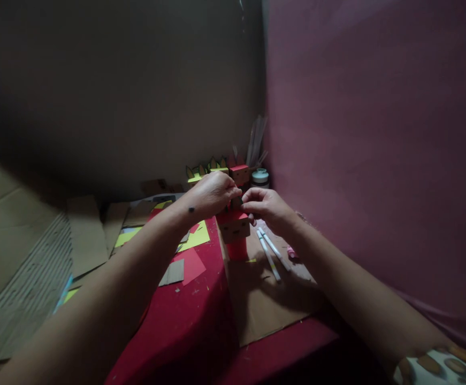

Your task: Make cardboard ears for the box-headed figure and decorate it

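A small cardboard animal figure with a box-shaped head [233, 231], a red top and a red body [237, 251] stands upright on a flat cardboard sheet [265, 310]. Above its head, my left hand [215, 191] is closed in a pinch, mostly hiding what its fingertips grip. My right hand [270, 209] meets it from the other side, thumb and forefinger pinching a small dark cardboard ear [236, 203] at the top of the head. Whether the ear is fixed to the head I cannot tell.
Similar figures with yellow tops [196, 178] and a red-topped one [239, 172] stand behind, beside a jar [260, 177]. Two white markers [269, 255] lie to the right. Coloured paper [195, 266] and cardboard pieces [84, 232] cover the left. A pink wall [377, 133] borders the right.
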The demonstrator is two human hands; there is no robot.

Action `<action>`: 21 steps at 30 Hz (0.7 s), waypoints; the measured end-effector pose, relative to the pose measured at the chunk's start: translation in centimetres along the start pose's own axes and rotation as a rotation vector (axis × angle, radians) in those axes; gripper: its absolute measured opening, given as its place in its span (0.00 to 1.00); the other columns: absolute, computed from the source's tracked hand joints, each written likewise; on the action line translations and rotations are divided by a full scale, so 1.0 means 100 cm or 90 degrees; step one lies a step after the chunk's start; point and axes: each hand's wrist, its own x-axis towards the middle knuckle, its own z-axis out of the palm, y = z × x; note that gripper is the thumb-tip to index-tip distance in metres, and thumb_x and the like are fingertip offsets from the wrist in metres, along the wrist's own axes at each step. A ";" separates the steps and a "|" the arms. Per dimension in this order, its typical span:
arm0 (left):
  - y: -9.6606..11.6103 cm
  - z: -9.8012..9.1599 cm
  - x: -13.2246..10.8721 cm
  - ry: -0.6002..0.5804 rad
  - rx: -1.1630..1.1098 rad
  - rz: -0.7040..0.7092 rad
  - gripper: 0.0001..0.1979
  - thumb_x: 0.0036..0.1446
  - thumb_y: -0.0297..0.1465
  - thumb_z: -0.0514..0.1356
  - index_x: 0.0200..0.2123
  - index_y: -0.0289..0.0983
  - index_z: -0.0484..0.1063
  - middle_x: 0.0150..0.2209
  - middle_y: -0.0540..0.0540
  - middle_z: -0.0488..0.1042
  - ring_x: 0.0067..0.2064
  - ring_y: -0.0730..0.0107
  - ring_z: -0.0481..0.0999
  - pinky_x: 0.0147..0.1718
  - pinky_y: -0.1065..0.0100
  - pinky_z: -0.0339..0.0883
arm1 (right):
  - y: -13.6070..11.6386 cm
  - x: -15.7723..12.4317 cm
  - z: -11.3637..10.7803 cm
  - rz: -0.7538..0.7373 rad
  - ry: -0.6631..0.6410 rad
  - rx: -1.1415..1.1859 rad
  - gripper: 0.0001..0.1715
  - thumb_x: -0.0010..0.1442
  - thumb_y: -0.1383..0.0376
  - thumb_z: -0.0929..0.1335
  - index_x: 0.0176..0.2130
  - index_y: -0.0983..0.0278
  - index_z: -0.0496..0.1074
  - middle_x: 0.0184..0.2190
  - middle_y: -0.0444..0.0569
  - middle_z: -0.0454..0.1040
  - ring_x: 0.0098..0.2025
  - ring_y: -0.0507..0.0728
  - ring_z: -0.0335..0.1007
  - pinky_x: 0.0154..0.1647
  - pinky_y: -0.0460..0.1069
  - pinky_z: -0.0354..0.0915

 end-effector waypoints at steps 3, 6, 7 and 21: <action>0.002 -0.001 -0.001 -0.009 -0.024 -0.018 0.11 0.58 0.32 0.58 0.29 0.33 0.77 0.24 0.47 0.74 0.25 0.69 0.71 0.25 0.68 0.60 | -0.001 0.000 0.001 -0.003 0.007 -0.005 0.09 0.40 0.68 0.73 0.24 0.62 0.70 0.16 0.37 0.68 0.15 0.46 0.61 0.14 0.42 0.57; 0.003 -0.002 0.000 -0.011 -0.037 -0.033 0.11 0.58 0.33 0.59 0.26 0.35 0.74 0.22 0.49 0.73 0.23 0.70 0.69 0.24 0.69 0.58 | 0.000 0.000 0.003 -0.005 0.016 -0.009 0.09 0.39 0.69 0.73 0.24 0.62 0.69 0.18 0.36 0.68 0.15 0.46 0.61 0.14 0.43 0.57; 0.003 -0.001 0.000 -0.010 -0.038 -0.037 0.12 0.58 0.33 0.59 0.25 0.35 0.73 0.21 0.49 0.71 0.23 0.70 0.68 0.24 0.68 0.58 | 0.000 0.000 0.003 -0.004 0.019 -0.011 0.09 0.40 0.69 0.73 0.23 0.62 0.69 0.17 0.36 0.68 0.15 0.46 0.61 0.14 0.43 0.57; 0.003 0.004 0.008 0.010 -0.037 -0.076 0.18 0.58 0.30 0.59 0.17 0.36 0.72 0.13 0.53 0.60 0.19 0.73 0.58 0.23 0.67 0.51 | -0.001 0.002 0.002 0.023 0.021 -0.016 0.11 0.40 0.69 0.74 0.23 0.61 0.68 0.13 0.36 0.66 0.14 0.47 0.60 0.14 0.43 0.56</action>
